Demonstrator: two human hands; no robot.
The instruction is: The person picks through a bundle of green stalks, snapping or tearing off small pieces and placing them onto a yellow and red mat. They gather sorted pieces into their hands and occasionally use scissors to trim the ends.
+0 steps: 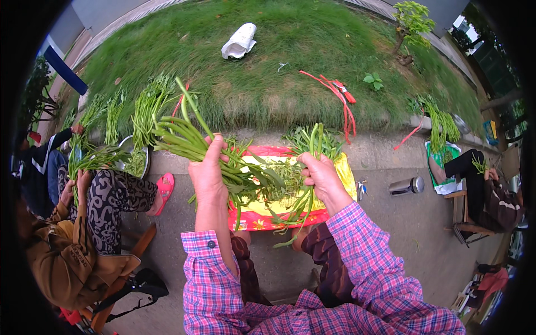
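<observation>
Fingers of the left hand (209, 168) grip a bundle of green stems (184, 137); the right hand (322, 174) clasps several stalks (314, 139), above a red-and-yellow sheet (347, 174) bearing loose leaves (287, 175). Leftward, a metal basin (147, 161) holds greens (134, 165).

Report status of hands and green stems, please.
Left fingers closed on stem bunch. Right fingers closed on fewer stems. Red-yellow sheet below; no obstruction seen.

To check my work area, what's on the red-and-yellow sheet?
Loose green leaves lie on the sheet. The leafy bunch in the left hand covers part of it; anything beneath there cannot be seen.
</observation>
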